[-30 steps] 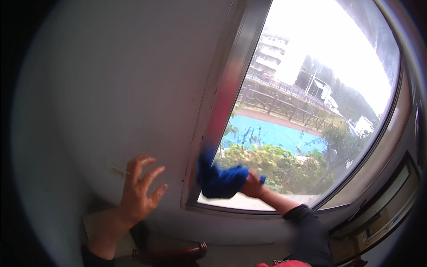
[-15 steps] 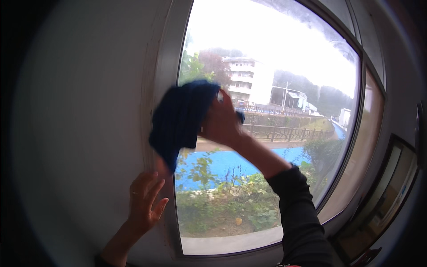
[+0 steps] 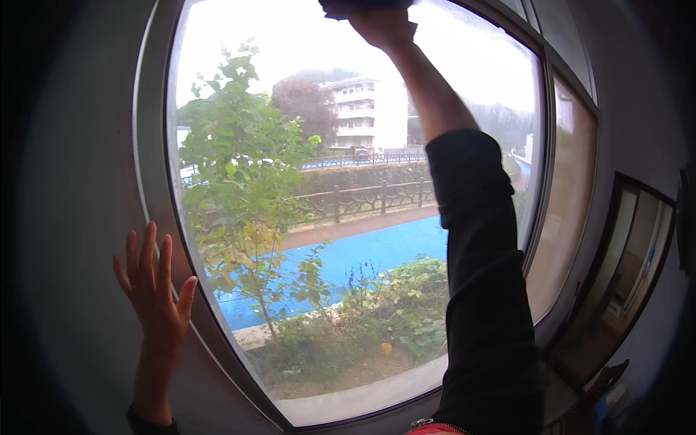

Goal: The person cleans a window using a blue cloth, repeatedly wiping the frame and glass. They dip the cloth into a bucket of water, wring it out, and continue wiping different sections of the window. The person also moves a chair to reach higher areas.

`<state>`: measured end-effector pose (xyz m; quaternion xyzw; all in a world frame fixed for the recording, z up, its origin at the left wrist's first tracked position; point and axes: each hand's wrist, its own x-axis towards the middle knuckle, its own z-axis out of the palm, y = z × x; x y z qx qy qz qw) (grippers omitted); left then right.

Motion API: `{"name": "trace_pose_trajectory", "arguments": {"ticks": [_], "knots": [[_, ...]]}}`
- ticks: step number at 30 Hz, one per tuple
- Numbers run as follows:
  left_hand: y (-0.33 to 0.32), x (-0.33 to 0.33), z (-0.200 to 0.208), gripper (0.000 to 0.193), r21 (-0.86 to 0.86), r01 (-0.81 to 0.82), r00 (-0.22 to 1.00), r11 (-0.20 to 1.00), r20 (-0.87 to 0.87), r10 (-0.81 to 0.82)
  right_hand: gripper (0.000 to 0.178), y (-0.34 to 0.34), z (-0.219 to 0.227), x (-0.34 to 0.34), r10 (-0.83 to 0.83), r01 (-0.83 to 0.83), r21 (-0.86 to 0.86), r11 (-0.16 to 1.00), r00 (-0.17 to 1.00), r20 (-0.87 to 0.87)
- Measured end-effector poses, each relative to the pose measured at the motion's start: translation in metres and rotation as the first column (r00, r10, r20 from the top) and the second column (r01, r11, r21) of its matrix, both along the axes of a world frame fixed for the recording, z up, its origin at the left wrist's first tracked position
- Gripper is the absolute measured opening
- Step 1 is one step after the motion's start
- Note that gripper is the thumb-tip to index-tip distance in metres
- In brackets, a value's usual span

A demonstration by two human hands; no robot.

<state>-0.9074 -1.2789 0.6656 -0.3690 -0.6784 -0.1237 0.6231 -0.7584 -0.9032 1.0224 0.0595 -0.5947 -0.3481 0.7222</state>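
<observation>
My right hand reaches high up to the top of the window pane, with the arm stretched out. It is closed on a dark blue cloth, which is partly cut off by the upper edge of the view. Whether the cloth touches the glass there I cannot tell. My left hand is open, fingers spread and pointing up. It is at the wall beside the left side of the metal window frame, holding nothing.
A pale wall runs along the left. Right of the pane is a narrower tan panel in the frame. A dark-framed mirror or picture leans at the right. Outside stand a leafy tree, a fence and a white building.
My right hand has carried the blue cloth from the window's left edge up to the top. My left hand has moved left and spread its fingers. The view has shifted.
</observation>
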Motion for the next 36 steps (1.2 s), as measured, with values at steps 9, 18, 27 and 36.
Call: {"name": "trace_pose_trajectory", "arguments": {"ticks": [9,18,27,36], "knots": [[0.008,-0.071,-0.007,0.08,-0.078,-0.21,0.963,0.975,-0.19,0.192,0.066,0.306,-0.134,0.247,-0.546,-0.084,-0.859,0.505,0.74,-0.393],[0.004,-0.097,-0.016,0.066,-0.052,-0.159,0.96,0.986,-0.241,0.143,0.06,-0.086,-0.285,-0.043,0.11,-0.1,-0.053,0.994,0.961,0.254],[0.003,-0.094,-0.012,0.062,-0.036,-0.131,0.975,0.991,-0.187,0.123,0.054,0.033,-0.178,0.02,0.042,-0.042,0.039,0.998,0.999,0.002],[0.006,-0.085,-0.003,0.062,-0.045,-0.09,0.958,0.995,-0.278,0.074,0.057,0.258,-0.422,0.225,-0.37,-0.186,-0.765,0.617,0.789,-0.49]]}}
